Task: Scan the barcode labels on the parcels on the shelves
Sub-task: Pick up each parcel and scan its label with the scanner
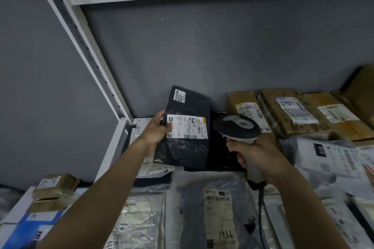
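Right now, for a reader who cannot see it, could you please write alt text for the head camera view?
The left hand holds up a dark parcel bag with a white barcode label, while the right hand grips a grey handheld scanner beside it. Cardboard boxes and plastic mailers lie on the shelf around them.
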